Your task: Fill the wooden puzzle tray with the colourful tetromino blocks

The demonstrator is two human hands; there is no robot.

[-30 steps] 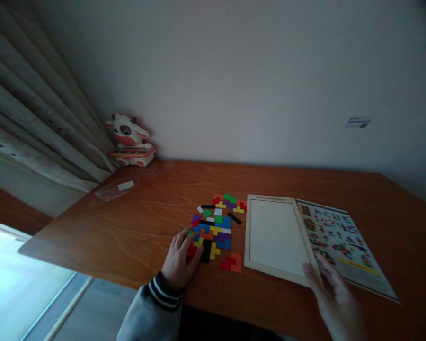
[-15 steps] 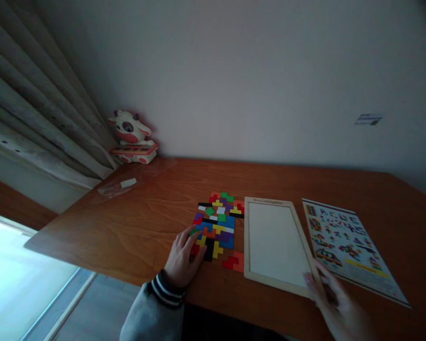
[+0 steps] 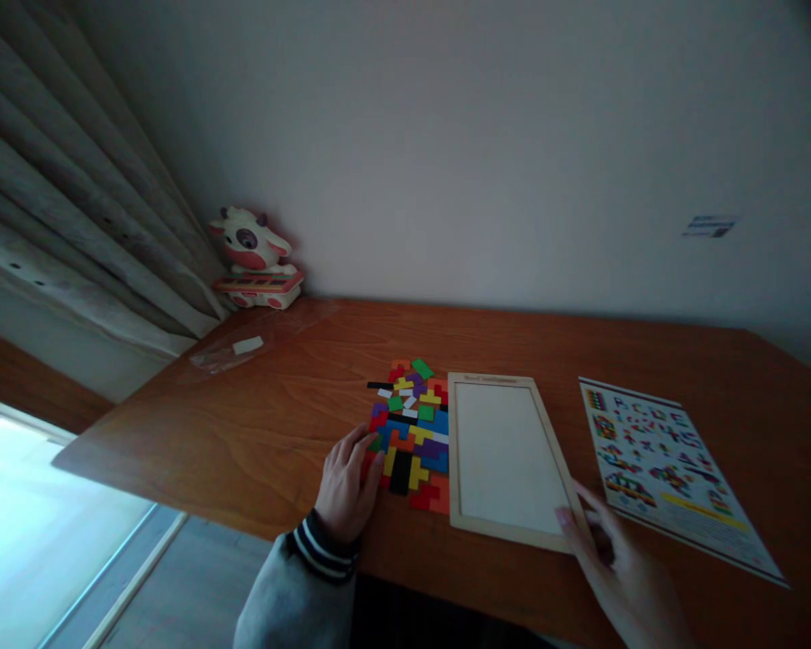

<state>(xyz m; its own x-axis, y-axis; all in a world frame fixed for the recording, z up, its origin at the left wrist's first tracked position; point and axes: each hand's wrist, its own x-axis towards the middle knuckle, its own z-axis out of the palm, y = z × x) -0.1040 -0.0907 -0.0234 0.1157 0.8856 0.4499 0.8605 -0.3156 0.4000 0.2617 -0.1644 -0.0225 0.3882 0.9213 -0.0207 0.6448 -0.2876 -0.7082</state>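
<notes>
Bright flat puzzle blocks, many shaped like tetris pieces, lie bunched on the table in red, yellow, blue, green, black, purple, orange and white. My left hand rests at the left edge of the bunch, fingers stretched and open, its fingertips against the blocks. A wooden puzzle tray with a raised pale frame and a bare whitish inside lies just right of the blocks, its left edge against them. My right hand grips the tray's lower right corner between thumb and fingers.
A printed pattern sheet lies right of the tray on the brown wooden table. At the back left stands a cow toy with a keyboard, near clear plastic wrapping. A curtain hangs on the left.
The tray, in my right hand, has slid left against the blocks. The right-hand and upper blocks have shifted left and bunched closer, some turning. My left hand stays at their left side.
</notes>
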